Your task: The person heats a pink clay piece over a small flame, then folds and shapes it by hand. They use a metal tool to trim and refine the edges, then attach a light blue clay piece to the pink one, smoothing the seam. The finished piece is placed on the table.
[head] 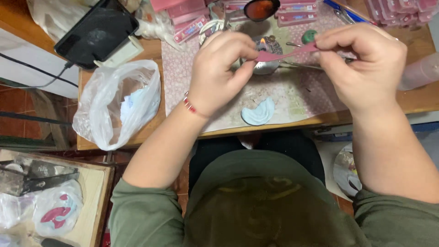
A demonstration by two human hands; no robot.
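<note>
I see my left hand (219, 73) and right hand (361, 64) each pinching 1 end of a pink strip (286, 54) above what looks like a small flame (262, 43), shaping unfinished, 1 pale blue piece (258, 112) lying done on the worktop (411, 98).

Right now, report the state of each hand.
Left hand: closed, pinching one end of the pink strip.
Right hand: closed, pinching the strip's other end, over a small flame.
</note>
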